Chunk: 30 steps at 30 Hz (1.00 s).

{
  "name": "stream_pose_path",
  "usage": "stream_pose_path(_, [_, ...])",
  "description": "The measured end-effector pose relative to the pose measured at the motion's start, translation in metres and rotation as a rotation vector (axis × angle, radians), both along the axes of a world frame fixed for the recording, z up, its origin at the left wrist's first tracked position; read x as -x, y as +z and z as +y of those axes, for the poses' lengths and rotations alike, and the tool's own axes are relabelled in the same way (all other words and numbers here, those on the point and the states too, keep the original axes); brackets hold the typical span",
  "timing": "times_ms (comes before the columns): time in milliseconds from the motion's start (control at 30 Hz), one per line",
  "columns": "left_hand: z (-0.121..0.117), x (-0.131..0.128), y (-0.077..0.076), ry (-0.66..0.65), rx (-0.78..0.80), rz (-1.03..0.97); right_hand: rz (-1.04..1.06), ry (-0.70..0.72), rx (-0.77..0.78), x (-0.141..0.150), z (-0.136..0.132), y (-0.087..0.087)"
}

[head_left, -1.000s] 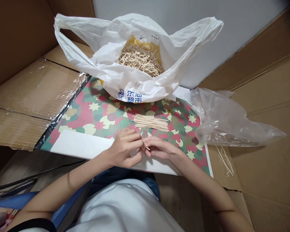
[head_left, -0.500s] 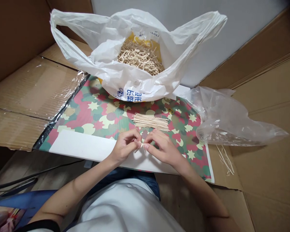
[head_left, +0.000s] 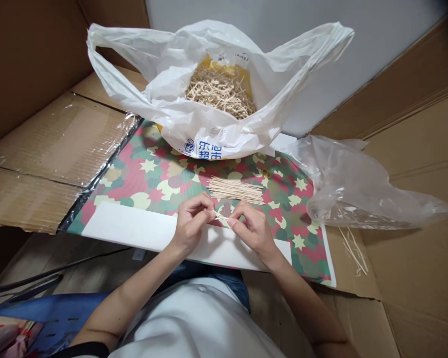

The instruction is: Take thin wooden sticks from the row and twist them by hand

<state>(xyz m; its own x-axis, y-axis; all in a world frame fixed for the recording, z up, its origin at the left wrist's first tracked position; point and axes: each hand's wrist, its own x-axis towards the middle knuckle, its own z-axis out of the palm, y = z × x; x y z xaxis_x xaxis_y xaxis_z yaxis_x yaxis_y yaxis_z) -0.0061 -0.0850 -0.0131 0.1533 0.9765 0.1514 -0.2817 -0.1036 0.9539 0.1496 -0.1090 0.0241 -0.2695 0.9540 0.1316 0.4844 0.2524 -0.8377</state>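
Observation:
Between my two hands a short pale twisted cord (head_left: 221, 217) is stretched, with what looks like a knot in its middle. My left hand (head_left: 194, 221) pinches one end of it between thumb and fingers. The other end is pinched by my right hand (head_left: 252, 228). Just beyond my fingers, a bundle of thin straight pale strands (head_left: 236, 190) lies on the camouflage-patterned board (head_left: 149, 166). Behind that stands a white plastic shopping bag (head_left: 142, 107), wide at the mouth, holding a heap of short pale knotted pieces (head_left: 220, 92).
A crumpled clear plastic bag (head_left: 351, 186) lies at the right side of the board. Some loose strands (head_left: 353, 251) rest on cardboard near it. Cardboard walls (head_left: 425, 209) stand on both sides. A white strip (head_left: 134, 226) runs along the board's front edge.
My hands have moved slightly apart, and the pale cord between them is now drawn out straighter. The whole view has shifted a little.

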Motion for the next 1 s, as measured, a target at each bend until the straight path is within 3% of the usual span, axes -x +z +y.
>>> stream_pose_path(133, [0.002,0.006,0.005,-0.102,-0.141,0.153,-0.106,0.144,0.121,-0.011,0.006,0.012])
stream_pose_path(267, [0.004,0.009,0.009,-0.165,-0.264,0.206,-0.298,0.290,0.101,-0.007,0.010,0.021])
stream_pose_path(467, [0.001,0.011,0.010,-0.178,-0.240,0.203,-0.308,0.370,0.091,-0.001,0.008,0.018])
stream_pose_path(700, [0.000,0.014,0.011,-0.224,-0.202,0.188,-0.301,0.463,0.169,-0.016,0.010,0.026])
stream_pose_path(1000, [0.011,0.027,0.028,-0.562,-0.321,0.274,-0.248,0.533,-0.136,-0.010,0.007,0.026])
